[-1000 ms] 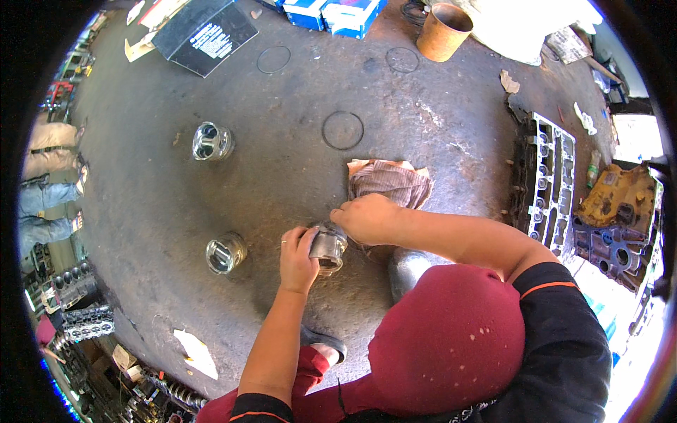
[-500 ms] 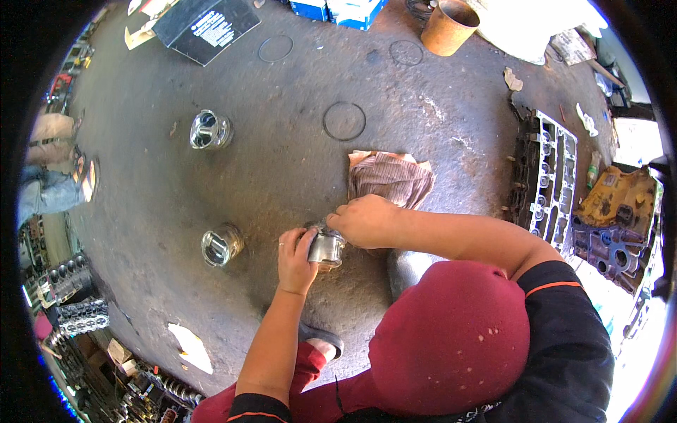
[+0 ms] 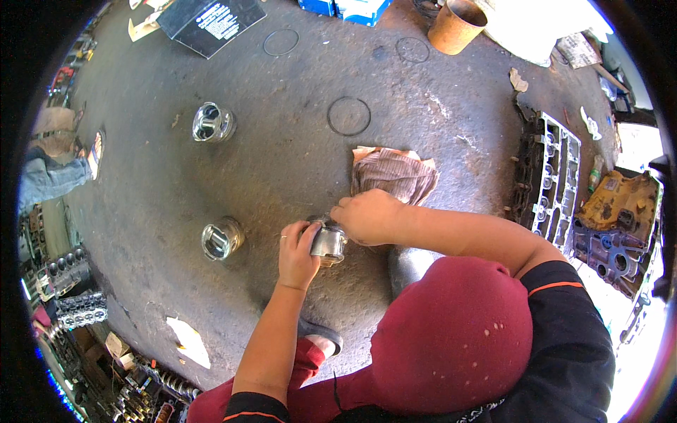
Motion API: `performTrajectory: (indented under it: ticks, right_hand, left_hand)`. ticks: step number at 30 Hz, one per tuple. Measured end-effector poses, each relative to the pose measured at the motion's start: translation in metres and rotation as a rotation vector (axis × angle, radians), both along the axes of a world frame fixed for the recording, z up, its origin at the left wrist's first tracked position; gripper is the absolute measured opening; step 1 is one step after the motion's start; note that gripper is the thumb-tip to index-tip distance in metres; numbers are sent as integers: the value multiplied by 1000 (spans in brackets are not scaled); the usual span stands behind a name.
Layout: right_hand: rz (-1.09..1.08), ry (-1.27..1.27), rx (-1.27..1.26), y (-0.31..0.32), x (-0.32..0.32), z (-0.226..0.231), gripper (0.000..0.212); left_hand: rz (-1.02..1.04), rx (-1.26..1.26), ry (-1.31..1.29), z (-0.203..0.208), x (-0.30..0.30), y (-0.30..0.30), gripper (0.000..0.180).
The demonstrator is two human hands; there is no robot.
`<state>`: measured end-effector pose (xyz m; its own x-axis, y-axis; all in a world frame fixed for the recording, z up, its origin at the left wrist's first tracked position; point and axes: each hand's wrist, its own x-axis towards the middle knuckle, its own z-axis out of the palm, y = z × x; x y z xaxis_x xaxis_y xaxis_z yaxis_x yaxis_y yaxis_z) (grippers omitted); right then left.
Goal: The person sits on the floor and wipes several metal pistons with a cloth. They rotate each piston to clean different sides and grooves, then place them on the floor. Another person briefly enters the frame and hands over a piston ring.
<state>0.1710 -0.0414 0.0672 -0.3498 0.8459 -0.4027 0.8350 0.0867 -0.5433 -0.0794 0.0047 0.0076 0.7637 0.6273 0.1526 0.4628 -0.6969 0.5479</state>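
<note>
A shiny metal piston (image 3: 328, 247) stands off the ground between my two hands. My left hand (image 3: 298, 257) is closed around its left side, thumb along the top edge. My right hand (image 3: 374, 217) is pinched at the piston's upper right edge; what the fingertips hold is hidden. A thin curved line shows just below that hand, too fine to name. Two more pistons lie to the left, one farther off (image 3: 214, 123) and one nearer (image 3: 223, 239). A striped brown rag (image 3: 395, 176) lies just beyond my right hand.
Thin dark rings lie on the floor, one beyond the rag (image 3: 369, 116) and others farther back. A rusty can (image 3: 457, 28) and an open black box (image 3: 211, 25) stand at the back. A metal engine part (image 3: 549, 173) lies right. Another person's foot (image 3: 95, 155) shows left.
My hands stay on the piston with only a slight shift. The person's foot at the left has moved up and turned. The whole view has shifted slightly.
</note>
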Motion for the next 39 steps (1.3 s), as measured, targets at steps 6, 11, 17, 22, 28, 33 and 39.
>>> performTrajectory:
  ticks: [6,11,17,22,28,33,39]
  right_hand:
    - [-95,164,7,2,20,-12,25]
    - [-49,131,-92,-1,22,-9,30]
    - [7,94,-24,-6,12,-4,35]
    - [62,93,93,-11,5,-3,36]
    - [88,61,144,-7,4,1,35]
    - [101,46,141,-5,5,3,38]
    - [100,28,132,-4,4,1,39]
  left_hand:
    - [4,14,9,-3,-3,0,58]
    - [0,15,-42,-11,-10,-4,52]
    - [-16,44,-45,-14,-17,-8,51]
    - [0,51,-34,-14,-14,-7,51]
    - [1,51,-30,-11,-7,-5,49]
    - [11,41,-18,-9,-2,-5,49]
    - [-5,20,0,-9,0,0,51]
